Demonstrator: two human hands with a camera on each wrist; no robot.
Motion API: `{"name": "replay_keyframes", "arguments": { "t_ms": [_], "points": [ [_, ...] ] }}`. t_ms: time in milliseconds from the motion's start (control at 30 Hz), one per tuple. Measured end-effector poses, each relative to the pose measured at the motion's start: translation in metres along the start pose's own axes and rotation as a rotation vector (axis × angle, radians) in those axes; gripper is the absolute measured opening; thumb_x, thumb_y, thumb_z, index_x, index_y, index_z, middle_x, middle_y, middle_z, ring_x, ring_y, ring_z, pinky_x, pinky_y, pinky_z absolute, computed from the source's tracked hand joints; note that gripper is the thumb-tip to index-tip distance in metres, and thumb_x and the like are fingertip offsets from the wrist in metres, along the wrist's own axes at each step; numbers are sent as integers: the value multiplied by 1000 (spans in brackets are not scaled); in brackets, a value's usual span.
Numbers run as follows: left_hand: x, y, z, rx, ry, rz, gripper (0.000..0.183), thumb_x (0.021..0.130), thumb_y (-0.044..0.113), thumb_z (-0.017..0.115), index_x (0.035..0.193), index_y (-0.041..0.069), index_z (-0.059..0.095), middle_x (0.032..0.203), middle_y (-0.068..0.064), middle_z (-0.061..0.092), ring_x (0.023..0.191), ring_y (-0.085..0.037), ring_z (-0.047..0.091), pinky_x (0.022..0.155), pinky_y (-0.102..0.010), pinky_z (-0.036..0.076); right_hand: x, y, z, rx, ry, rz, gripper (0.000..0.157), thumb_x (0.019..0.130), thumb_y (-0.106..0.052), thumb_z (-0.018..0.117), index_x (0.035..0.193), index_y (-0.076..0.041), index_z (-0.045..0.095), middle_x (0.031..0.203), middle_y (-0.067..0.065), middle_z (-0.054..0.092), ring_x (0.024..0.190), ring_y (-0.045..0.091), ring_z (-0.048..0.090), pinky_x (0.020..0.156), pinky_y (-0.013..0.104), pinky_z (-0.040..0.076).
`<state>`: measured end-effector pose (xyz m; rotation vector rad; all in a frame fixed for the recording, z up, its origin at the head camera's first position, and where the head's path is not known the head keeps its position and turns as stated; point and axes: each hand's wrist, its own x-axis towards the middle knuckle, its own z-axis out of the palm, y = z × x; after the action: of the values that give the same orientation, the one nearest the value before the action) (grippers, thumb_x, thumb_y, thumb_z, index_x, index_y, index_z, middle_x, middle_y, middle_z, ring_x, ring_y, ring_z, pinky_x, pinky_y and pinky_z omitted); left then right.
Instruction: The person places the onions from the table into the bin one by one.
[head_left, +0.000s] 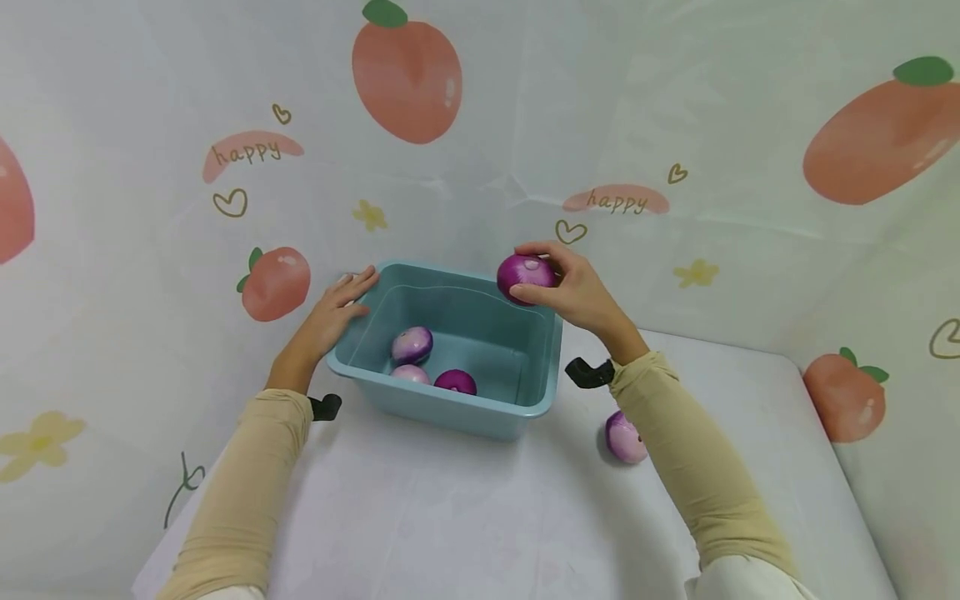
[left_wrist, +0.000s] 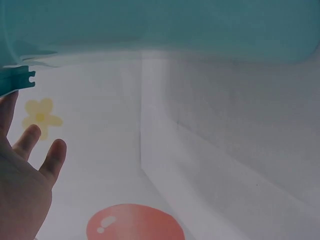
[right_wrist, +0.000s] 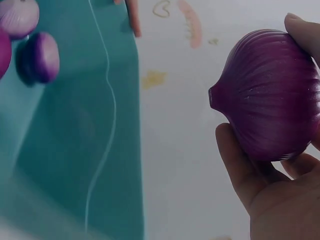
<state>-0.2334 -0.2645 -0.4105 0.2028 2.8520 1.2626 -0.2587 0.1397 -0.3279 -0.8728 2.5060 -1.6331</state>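
Note:
My right hand (head_left: 577, 287) holds a purple onion (head_left: 521, 277) above the back right rim of a blue-green plastic bin (head_left: 442, 408). In the right wrist view the onion (right_wrist: 272, 95) is gripped between thumb and fingers, its stem end facing the bin. My left hand (head_left: 333, 312) rests on the bin's left rim with its fingers extended. The left wrist view shows that hand (left_wrist: 25, 175) below the rim, two fingers off the bin. Inside the bin lie a purple-and-white onion (head_left: 412, 343), a paler onion (head_left: 410, 373) and a dark purple onion (head_left: 456, 382).
Another onion (head_left: 626, 438) lies on the white-covered table (head_left: 450, 517) to the right of the bin, partly hidden by the right forearm. Behind the bin hangs a white cloth (head_left: 480, 167) printed with fruit, hearts and flowers.

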Motion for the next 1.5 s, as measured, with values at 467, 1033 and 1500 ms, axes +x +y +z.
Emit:
{"name": "replay_keyframes", "arguments": {
  "t_ms": [467, 1033, 1500],
  "points": [
    [1, -1, -2, -29, -5, 30, 58, 102, 21, 46, 158, 31, 37, 170, 9, 23, 162, -31, 1, 124, -69, 6, 60, 3, 88, -63, -175, 15, 58, 87, -30, 79, 139, -14, 60, 130, 9, 65, 115, 23, 61, 94, 35, 58],
    [4, 0, 0, -7, 18, 27, 58, 101, 21, 47, 158, 30, 38, 170, 10, 25, 162, -32, 3, 124, -69, 5, 69, 42, 127, -178, -325, 160, 68, 85, -44, 79, 142, -16, 56, 135, 6, 63, 118, 21, 61, 100, 36, 55],
    [3, 0, 1, -8, 18, 18, 57, 102, 23, 47, 158, 32, 37, 170, 11, 24, 162, -29, 2, 124, -70, 6, 64, 59, 126, -401, -537, 356, 74, 88, -38, 77, 150, -9, 47, 151, 12, 53, 136, 27, 52, 117, 41, 44]
  ]
}}
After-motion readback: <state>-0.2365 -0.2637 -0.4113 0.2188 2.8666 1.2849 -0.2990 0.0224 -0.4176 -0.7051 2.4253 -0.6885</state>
